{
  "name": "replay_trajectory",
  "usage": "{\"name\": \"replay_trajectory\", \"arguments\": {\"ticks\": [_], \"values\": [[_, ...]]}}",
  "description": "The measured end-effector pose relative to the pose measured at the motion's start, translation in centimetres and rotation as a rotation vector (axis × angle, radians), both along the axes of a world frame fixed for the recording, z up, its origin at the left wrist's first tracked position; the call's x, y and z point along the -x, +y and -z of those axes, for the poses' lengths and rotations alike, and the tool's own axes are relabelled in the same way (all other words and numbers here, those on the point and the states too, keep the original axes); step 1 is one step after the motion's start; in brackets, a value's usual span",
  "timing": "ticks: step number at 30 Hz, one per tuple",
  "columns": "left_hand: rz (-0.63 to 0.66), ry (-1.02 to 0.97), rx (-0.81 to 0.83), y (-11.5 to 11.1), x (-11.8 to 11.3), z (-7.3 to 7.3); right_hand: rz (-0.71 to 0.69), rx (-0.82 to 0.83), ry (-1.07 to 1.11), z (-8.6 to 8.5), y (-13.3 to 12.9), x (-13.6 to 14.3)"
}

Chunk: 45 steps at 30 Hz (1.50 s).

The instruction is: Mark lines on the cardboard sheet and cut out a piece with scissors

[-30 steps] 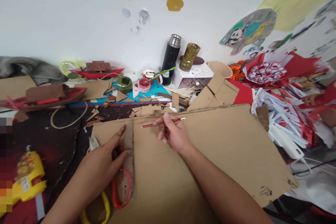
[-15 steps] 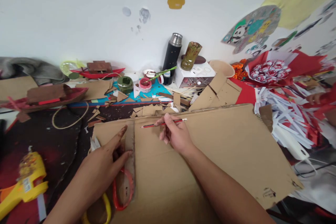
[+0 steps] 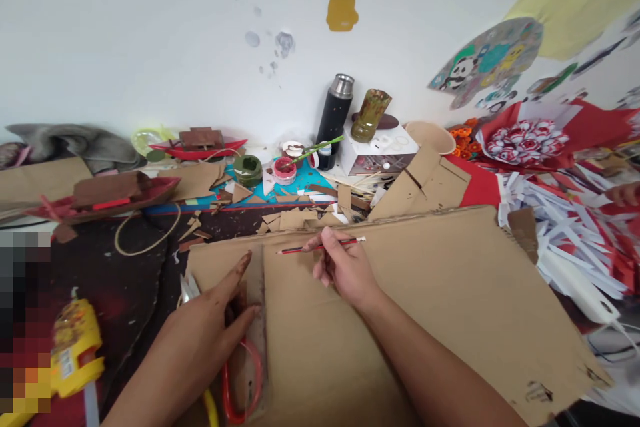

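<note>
A large brown cardboard sheet [image 3: 425, 293] lies flat under both hands. My left hand [image 3: 215, 320] rests on it with index finger and thumb spread, pressing down a clear, stained ruler [image 3: 257, 320] that runs front to back. Partly under this hand are scissor blades [image 3: 189, 288], a red handle loop [image 3: 226, 387] and a yellow handle loop [image 3: 211, 408]; whether they form one pair cannot be made out. To the right of the ruler, my right hand [image 3: 345, 263] grips a red-and-black pencil [image 3: 295, 250], held nearly level above the sheet, its tip pointing left toward the ruler.
A yellow glue gun [image 3: 75, 347] lies at left. Behind the sheet are cardboard scraps [image 3: 295, 219], a model boat [image 3: 110, 193], paint jars [image 3: 247, 170] and a black flask [image 3: 335, 110]. White paper strips [image 3: 560, 233] pile up at right, near another person's hand [image 3: 624, 195].
The view has shifted slightly, so everything sits a little lower and further right. Both hands keep the same pose, on the ruler and around the pencil.
</note>
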<state>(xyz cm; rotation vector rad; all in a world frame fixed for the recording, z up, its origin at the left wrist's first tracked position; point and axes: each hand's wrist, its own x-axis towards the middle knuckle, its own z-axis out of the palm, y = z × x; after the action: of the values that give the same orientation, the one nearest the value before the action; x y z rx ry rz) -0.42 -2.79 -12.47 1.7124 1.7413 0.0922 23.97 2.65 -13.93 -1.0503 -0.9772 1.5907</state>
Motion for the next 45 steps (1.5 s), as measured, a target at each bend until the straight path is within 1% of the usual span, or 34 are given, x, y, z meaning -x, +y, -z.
{"name": "replay_trajectory", "arguments": {"ticks": [7, 12, 17, 20, 24, 29, 36, 45], "values": [[0.026, 0.052, 0.053, -0.2, 0.0, -0.2, 0.030, 0.019, 0.027, 0.1, -0.1, 0.2], [0.035, 0.054, 0.067, -0.2, -0.3, -0.4, 0.044, 0.029, 0.029, 0.0, -0.2, 0.3], [0.035, 0.048, 0.052, -0.2, 0.0, 0.0, 0.035, 0.019, 0.020, -0.1, -0.2, 0.3], [0.035, 0.038, 0.015, -0.3, 0.2, 0.4, 0.030, 0.009, 0.004, -0.2, -0.3, 0.3], [0.023, -0.024, -0.037, -0.4, 0.4, 0.7, 0.001, -0.014, -0.047, -0.1, -0.5, 0.3], [0.015, -0.028, -0.059, -0.5, 0.5, 0.5, -0.035, -0.029, -0.125, -0.1, -0.6, 0.3], [0.022, -0.011, -0.028, -0.1, 0.2, 0.1, -0.039, -0.033, -0.102, -0.3, -0.6, 0.4], [0.033, -0.024, -0.014, -0.3, 0.6, 0.4, -0.047, -0.043, -0.109, -0.3, -0.7, 0.4]]}}
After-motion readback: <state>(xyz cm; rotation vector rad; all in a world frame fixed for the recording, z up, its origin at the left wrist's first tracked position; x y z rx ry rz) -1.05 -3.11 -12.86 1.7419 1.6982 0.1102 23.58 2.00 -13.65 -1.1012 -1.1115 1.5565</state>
